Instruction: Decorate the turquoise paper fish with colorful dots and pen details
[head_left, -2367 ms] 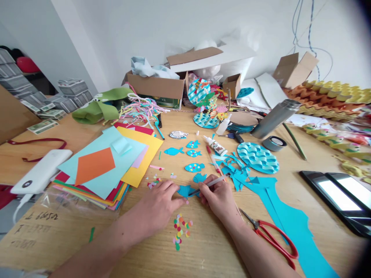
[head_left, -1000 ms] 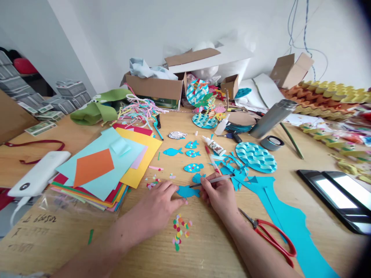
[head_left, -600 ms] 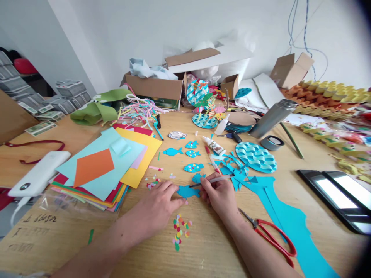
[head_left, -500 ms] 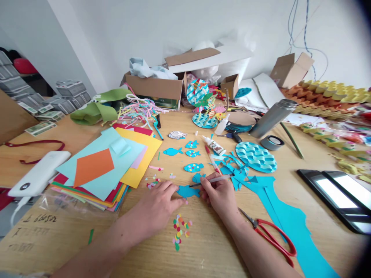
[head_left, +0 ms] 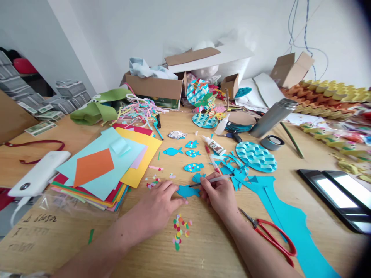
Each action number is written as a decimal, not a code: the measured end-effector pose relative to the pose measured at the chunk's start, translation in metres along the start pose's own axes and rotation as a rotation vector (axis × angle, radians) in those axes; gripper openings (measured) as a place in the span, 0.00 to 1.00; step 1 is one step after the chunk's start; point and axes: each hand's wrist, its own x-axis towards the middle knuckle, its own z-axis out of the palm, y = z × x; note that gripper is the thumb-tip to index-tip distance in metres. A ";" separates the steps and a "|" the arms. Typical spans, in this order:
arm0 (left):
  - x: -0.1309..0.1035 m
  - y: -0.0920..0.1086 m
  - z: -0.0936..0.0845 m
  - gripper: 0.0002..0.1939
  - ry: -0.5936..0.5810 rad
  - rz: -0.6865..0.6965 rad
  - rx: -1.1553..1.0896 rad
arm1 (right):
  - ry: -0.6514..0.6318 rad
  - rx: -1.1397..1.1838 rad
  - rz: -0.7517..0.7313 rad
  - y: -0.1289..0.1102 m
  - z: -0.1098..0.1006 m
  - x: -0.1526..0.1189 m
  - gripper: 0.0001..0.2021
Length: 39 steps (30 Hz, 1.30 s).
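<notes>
A blue paper fish [head_left: 187, 190] lies on the table between my hands. My left hand [head_left: 162, 200] rests flat at its left end, fingers apart, pressing the edge. My right hand [head_left: 218, 193] pinches a slim pen [head_left: 213, 179], whose dark tip touches the fish. Beyond it are a spotted blue fish [head_left: 193, 167] and a plain one [head_left: 172, 151]. Colored paper dots [head_left: 178, 231] lie nearer to me. Red-handled scissors [head_left: 272, 235] rest beside my right forearm, partly over a long blue paper sheet [head_left: 292, 220].
Stacked colored paper [head_left: 95, 166] and a white power bank [head_left: 39, 173] are at the left. A glue bottle [head_left: 215, 146], a wavy blue disc [head_left: 256, 157], a metal flask [head_left: 272, 117] and a black tablet [head_left: 336, 199] stand or lie to the right. Boxes line the back.
</notes>
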 end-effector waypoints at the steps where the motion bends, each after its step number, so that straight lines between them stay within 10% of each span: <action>1: 0.000 0.000 0.000 0.19 -0.001 -0.001 0.001 | 0.000 0.002 0.001 0.000 0.000 0.000 0.24; 39: 0.001 0.001 -0.002 0.19 -0.021 -0.011 0.000 | -0.041 0.002 0.017 -0.002 0.000 -0.001 0.14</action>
